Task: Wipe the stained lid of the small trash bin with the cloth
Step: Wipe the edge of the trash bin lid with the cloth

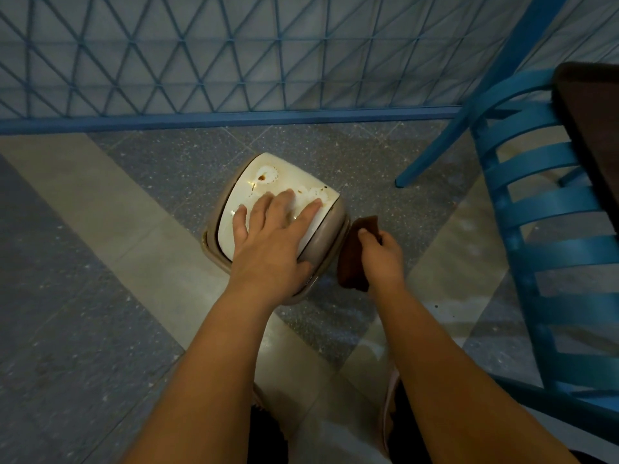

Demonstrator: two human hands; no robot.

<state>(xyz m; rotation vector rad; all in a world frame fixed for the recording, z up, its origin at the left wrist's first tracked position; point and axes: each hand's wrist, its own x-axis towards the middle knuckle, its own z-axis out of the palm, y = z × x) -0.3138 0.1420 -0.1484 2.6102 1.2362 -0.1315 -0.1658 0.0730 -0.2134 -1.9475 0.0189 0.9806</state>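
From the head view, the bin (321, 249) stands on the tiled floor (100, 262), near a blue lattice fence (201, 61) and left of a blue chair (542, 209). Its cream lid (248, 189) faces up and tilts toward the camera's left, its long axis running from the near left corner to the far right one; brown stains ring the far part, and a taupe rim frames it. The left hand (271, 236) lies flat on the lid's near half, fingers straight and spread, fingertips pressing the surface just short of the stains, so this grip is apart and clasps nothing. The right hand (382, 256) hangs just right of the bin, fingers curled tight round a brown cloth (351, 259); the cloth droops lengthwise along the bin's right side, very near the rim, though whether it touches cannot be told. The left palm hides the lid's near edge and the bin's body is out of sight below the rim. A dark desk (589, 128) edge is cut off at the right, and the person's lap is dim at the bottom.
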